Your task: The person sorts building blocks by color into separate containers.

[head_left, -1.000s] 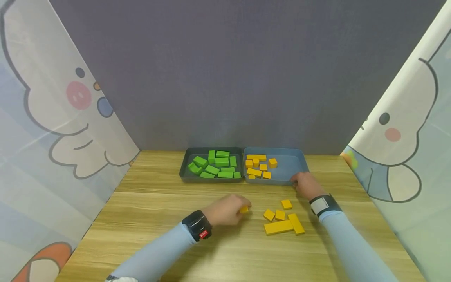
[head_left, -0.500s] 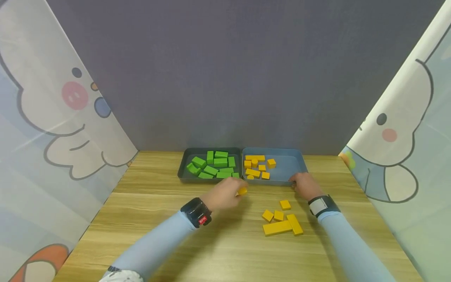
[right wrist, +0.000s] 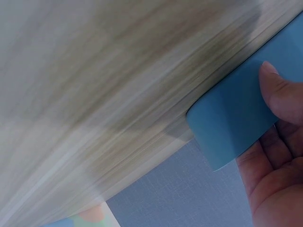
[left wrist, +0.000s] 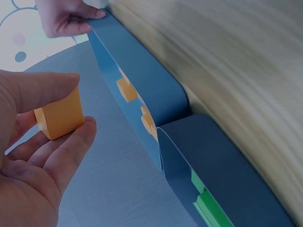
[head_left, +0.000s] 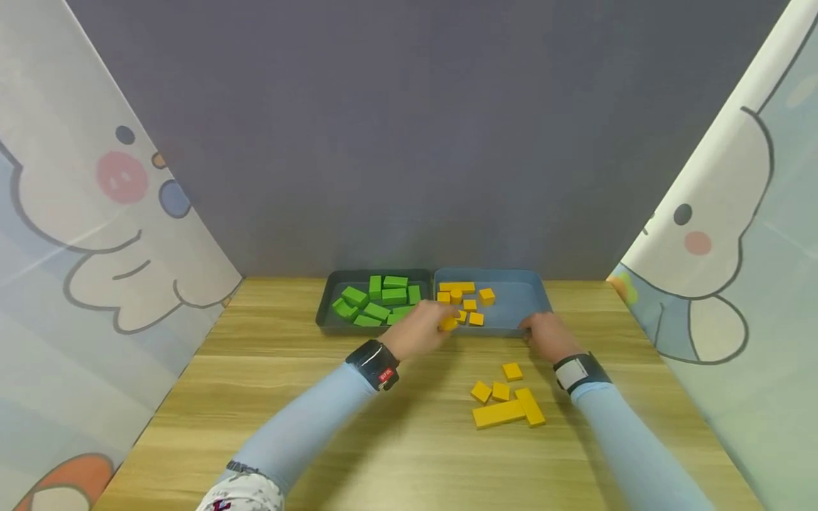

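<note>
Between thumb and fingers my left hand [head_left: 422,330] pinches a yellow block [left wrist: 61,116], held up near the front rims where the two trays meet. The blue tray [head_left: 514,309] contains several yellow blocks, mostly toward its left side. At that tray's front right corner, my right hand [head_left: 551,335] grips the wall, thumb outside and fingers over the rim, as the right wrist view shows. Beside it on the left stands a dark tray [head_left: 322,319] with several green blocks [head_left: 354,297], partly covered by my left hand.
On the wooden table [head_left: 268,397], in front of the blue tray, lie several yellow pieces: small squares [head_left: 512,371] and two longer bars [head_left: 498,414]. A grey panel [head_left: 409,142] rises behind the trays. Cartoon-printed sheets [head_left: 128,284] flank the table on both sides.
My left hand has carried the yellow block from the table's middle forward to the trays' front rims. The right hand keeps its grip on the blue tray. The head view has shifted slightly.
</note>
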The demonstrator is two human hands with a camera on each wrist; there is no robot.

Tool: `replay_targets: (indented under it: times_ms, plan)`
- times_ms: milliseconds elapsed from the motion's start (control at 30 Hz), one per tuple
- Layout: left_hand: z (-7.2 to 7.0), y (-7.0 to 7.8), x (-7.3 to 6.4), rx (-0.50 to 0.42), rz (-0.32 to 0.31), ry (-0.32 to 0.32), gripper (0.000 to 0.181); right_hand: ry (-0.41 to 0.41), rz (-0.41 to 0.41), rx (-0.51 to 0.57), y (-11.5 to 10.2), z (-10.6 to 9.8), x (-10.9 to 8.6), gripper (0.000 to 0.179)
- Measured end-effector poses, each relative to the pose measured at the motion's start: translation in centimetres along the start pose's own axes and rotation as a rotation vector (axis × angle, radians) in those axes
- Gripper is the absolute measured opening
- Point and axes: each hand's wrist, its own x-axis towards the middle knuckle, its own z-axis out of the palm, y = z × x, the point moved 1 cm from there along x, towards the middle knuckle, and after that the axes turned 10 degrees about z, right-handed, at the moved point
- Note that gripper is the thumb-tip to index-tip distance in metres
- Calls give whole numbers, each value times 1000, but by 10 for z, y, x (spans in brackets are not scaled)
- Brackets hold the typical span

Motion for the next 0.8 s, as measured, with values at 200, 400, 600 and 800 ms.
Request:
replay_targets:
  times_ms: [200, 400, 600, 800]
  plan:
    - [-2, -3, 23, 6, -31, -2, 39, -3, 2, 4, 1, 2, 1, 18]
    - [7, -8, 45, 25, -52, 10, 40, 12, -9, 19, 0, 1, -2, 20]
    - [20, -9, 71, -4, -69, 9, 39, 14, 9, 10, -2, -3, -6, 20]
    - [38, -7, 90, -66, -85, -38, 40, -31, 35, -3, -3, -1, -8, 20]
